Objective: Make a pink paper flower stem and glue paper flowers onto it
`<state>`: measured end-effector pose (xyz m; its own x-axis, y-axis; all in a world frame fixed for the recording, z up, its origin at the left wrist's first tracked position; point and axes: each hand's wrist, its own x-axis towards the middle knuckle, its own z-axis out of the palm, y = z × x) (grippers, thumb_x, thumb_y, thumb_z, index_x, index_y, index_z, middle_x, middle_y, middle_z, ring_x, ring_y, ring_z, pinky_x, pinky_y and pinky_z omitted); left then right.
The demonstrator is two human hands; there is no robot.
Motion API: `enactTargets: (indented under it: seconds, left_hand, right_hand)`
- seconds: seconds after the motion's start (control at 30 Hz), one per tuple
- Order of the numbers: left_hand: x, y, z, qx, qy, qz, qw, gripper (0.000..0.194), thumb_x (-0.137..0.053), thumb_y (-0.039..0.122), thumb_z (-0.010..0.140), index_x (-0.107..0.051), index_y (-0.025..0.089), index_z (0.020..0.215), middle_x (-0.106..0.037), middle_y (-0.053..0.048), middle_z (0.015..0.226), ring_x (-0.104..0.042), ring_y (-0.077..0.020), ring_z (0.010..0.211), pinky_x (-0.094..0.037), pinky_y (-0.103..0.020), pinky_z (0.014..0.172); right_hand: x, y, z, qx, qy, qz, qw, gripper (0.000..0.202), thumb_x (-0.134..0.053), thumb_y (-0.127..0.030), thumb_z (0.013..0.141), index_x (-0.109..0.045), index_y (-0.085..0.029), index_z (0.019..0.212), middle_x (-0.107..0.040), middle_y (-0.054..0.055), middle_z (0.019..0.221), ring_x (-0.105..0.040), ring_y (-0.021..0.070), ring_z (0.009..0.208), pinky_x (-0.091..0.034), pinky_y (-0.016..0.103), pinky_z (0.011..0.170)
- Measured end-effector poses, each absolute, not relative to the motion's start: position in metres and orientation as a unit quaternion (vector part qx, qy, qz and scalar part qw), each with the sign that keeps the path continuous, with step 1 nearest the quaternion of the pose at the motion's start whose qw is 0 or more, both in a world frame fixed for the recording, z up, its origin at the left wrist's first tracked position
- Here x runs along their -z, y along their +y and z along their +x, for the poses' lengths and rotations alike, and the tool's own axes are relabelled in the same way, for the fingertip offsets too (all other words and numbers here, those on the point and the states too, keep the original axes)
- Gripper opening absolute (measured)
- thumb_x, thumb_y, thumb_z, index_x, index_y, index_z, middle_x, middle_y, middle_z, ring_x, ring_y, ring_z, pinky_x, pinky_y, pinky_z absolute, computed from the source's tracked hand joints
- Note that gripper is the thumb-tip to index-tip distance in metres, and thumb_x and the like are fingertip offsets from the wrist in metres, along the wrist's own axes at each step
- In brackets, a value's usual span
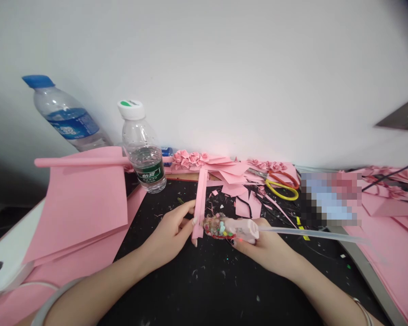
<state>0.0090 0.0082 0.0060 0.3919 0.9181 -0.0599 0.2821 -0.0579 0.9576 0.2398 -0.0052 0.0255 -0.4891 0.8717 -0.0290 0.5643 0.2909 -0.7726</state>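
Between the fingers and thumb of my left hand (pixel 172 231) is a long folded strip of pink paper (pixel 200 201), held nearly upright over the black work surface (pixel 204 285). My right hand (pixel 268 251) is closed around a pale glue gun (pixel 241 228), its front end crusted with colourful bits. The gun's nozzle end points left and lies against or very close to the lower part of the strip; I cannot tell whether they touch. A translucent glue stick (pixel 313 233) sticks out of the gun's back toward the right.
Scissors (pixel 282 185) with orange and yellow handles lie beyond my right hand, among pink paper scraps (pixel 236 174). Folded paper roses (pixel 190 158) line the wall. Two bottles, one green-labelled (pixel 144 156) and one blue-capped (pixel 68 113), stand left, behind pink sheets (pixel 85 203). A blurred-out phone-like object (pixel 329 199) sits right.
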Motion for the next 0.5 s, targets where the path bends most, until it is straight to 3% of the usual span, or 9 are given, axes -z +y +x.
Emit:
enactTargets:
  seconds: [0.3, 0.5]
  left_hand:
    - [-0.0058, 0.0085, 0.0088, -0.307, 0.46, 0.649, 0.522, 0.036, -0.039, 0.023, 0.091, -0.046, 0.024, 0.126, -0.059, -0.002, 0.09, -0.05, -0.0054, 0.047, -0.036, -0.015, 0.038]
    - [-0.007, 0.0074, 0.0101, -0.302, 0.443, 0.657, 0.529, 0.036, -0.039, 0.023, 0.09, -0.046, 0.023, 0.125, -0.06, -0.004, 0.101, -0.052, -0.0064, 0.051, -0.039, -0.016, 0.04]
  right_hand:
    - [-0.0271, -0.0021, 0.2471, -0.333, -0.773, -0.487, 0.233, 0.026, -0.049, -0.019, 0.08, -0.036, -0.019, 0.057, -0.03, -0.006, 0.053, -0.027, 0.0073, 0.047, -0.024, 0.02, 0.043]
    - [-0.0255, -0.0041, 0.2423, -0.353, -0.78, -0.471, 0.213, 0.02, -0.052, -0.017, 0.077, -0.042, -0.018, 0.06, -0.034, -0.005, 0.056, -0.03, 0.0077, 0.05, -0.028, 0.02, 0.045]
